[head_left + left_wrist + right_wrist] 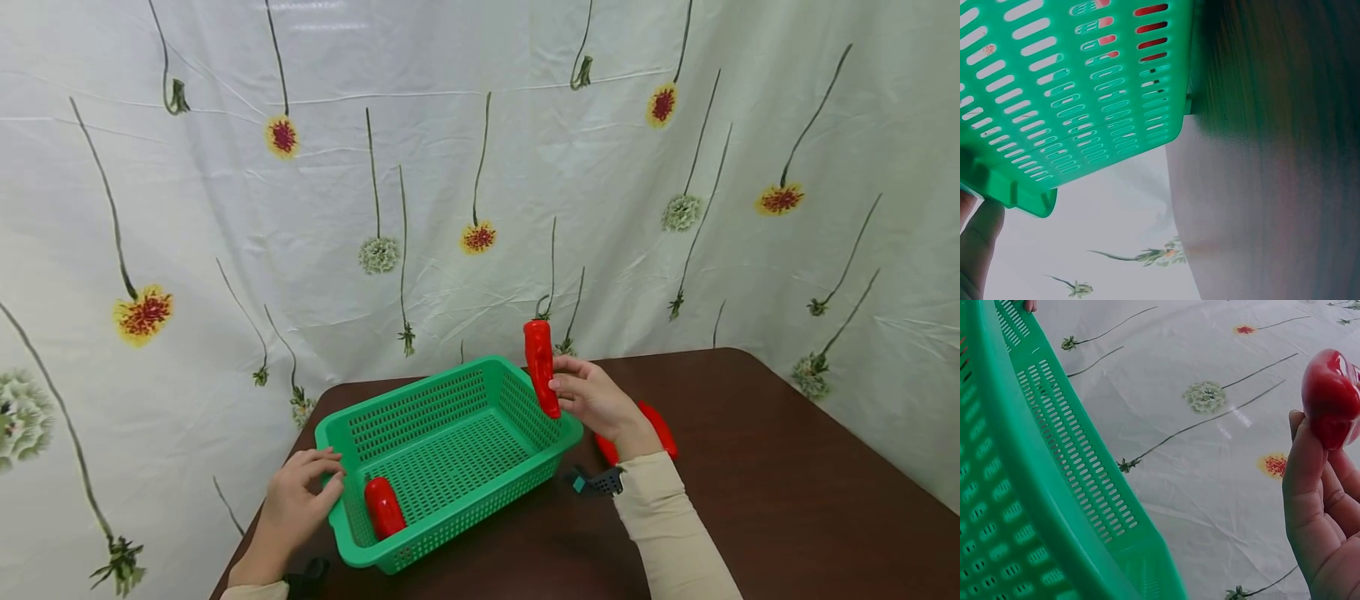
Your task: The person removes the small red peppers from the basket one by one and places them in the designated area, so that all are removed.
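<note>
My right hand (597, 398) pinches a long red pepper (540, 362) near its lower end. The pepper stands almost upright, stem up, above the right end of a green plastic basket (453, 537). In the right wrist view, thumb and fingers hold the glossy red pepper (1332, 400) by its tip, and the basket wall (1029, 494) is to the left. My left hand (300, 492) grips the basket's left rim, fingers over the edge. A second red pepper (385, 507) lies inside the basket, in the near left corner.
More red peppers (660, 431) lie on the dark brown table (780, 467) right of the basket, partly hidden behind my right wrist. A pale curtain (420, 183) with printed flowers hangs behind the table. A dark strap (600, 482) sits at my right wrist.
</note>
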{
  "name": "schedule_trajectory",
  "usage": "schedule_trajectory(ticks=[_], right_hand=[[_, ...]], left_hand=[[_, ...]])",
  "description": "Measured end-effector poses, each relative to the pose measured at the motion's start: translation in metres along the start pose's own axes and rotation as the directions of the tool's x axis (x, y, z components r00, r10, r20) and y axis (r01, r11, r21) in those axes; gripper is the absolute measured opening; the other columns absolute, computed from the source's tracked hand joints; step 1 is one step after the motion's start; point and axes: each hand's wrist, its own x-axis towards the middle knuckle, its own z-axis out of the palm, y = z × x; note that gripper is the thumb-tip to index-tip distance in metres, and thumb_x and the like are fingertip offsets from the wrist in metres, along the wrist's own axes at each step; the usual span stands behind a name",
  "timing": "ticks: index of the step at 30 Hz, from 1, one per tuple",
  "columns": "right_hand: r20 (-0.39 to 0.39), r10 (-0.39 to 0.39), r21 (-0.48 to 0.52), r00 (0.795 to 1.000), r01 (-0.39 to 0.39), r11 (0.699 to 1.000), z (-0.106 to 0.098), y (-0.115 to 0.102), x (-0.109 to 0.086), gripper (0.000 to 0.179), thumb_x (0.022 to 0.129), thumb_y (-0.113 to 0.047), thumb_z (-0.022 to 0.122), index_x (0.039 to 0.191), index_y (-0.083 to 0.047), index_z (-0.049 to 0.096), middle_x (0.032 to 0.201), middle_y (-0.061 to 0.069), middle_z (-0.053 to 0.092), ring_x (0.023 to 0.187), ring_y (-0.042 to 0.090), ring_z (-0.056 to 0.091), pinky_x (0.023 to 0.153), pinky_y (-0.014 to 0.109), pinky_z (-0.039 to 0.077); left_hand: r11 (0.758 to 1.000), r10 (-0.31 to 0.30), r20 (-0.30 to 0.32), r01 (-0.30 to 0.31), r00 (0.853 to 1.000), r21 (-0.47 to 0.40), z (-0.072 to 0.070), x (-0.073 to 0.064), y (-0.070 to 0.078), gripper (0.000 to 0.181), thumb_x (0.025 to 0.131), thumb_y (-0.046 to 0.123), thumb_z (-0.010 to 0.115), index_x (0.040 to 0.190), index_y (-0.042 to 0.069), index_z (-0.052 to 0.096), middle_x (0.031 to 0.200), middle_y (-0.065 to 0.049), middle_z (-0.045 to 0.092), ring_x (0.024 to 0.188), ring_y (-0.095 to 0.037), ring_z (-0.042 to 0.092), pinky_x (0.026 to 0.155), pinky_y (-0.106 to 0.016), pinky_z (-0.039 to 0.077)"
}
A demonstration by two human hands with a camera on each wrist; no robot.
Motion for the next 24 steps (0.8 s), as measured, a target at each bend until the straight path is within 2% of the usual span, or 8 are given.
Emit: schedule_trajectory(ticks=[7, 19, 24], right_hand=[[-0.027, 0.023, -0.037, 0.999, -0.024, 0.999, -0.010, 0.000, -0.005, 0.019, 0.098, -0.003, 0.051, 0.112, -0.015, 0.058, 0.102, -0.004, 0.067, 0.092, 0.013, 0.064, 0.083, 0.025, 0.057], [-0.058, 0.030, -0.045, 0.998, -0.033, 0.998, -0.021, -0.002, -0.010, 0.018, 0.098, -0.003, 0.052, 0.108, -0.016, 0.059, 0.102, -0.003, 0.067, 0.088, 0.012, 0.065, 0.080, 0.024, 0.057], [-0.079, 0.037, -0.051, 0.996, -0.041, 0.998, -0.025, -0.002, -0.012, 0.017, 0.098, -0.003, 0.053, 0.109, -0.015, 0.059, 0.100, -0.004, 0.067, 0.087, 0.012, 0.065, 0.079, 0.024, 0.057]], left_hand=[[1.000, -0.019, 0.011, 0.019, 1.000, 0.003, -0.001, 0.000, 0.002, 0.017, 0.076, -0.006, 0.071, 0.076, 0.011, 0.076, 0.096, -0.005, 0.075, 0.098, -0.028, 0.064, 0.088, -0.001, 0.035], [1.000, 0.008, 0.001, -0.008, 1.000, 0.001, 0.000, 0.000, 0.001, 0.016, 0.075, -0.007, 0.071, 0.076, 0.009, 0.075, 0.095, -0.005, 0.075, 0.097, -0.023, 0.063, 0.088, -0.001, 0.035], [1.000, 0.002, 0.005, -0.002, 1.000, -0.002, -0.001, 0.001, 0.002, 0.016, 0.075, -0.007, 0.070, 0.076, 0.009, 0.075, 0.095, -0.006, 0.075, 0.097, -0.026, 0.063, 0.088, -0.001, 0.035]])
